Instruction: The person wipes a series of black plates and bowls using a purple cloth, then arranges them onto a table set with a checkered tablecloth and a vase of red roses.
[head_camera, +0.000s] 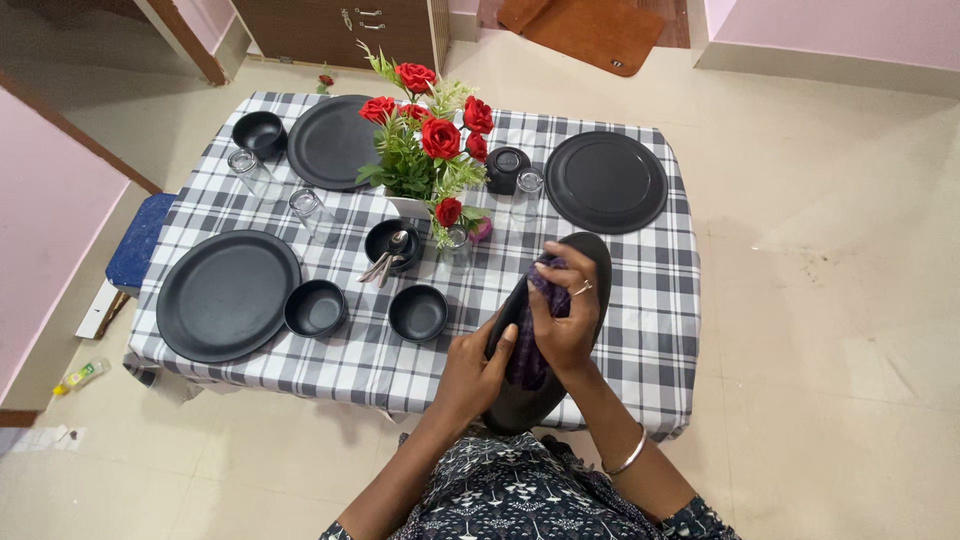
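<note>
Left hand grips the tilted black plate steady; right hand fingers press the purple cloth flat, wiping evenly

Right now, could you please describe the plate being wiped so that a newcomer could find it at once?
Start at the grey checked tablecloth with red roses at its centre. At its near right edge, the left hand tilts a round black plate while the right hand presses a purple cloth on it. The other plates lie flat.

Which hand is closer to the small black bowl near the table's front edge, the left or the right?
Left. The left hand grips the tilted black plate just right of the small black bowl; the right hand, pressing a purple cloth on the plate, is farther right.
</note>
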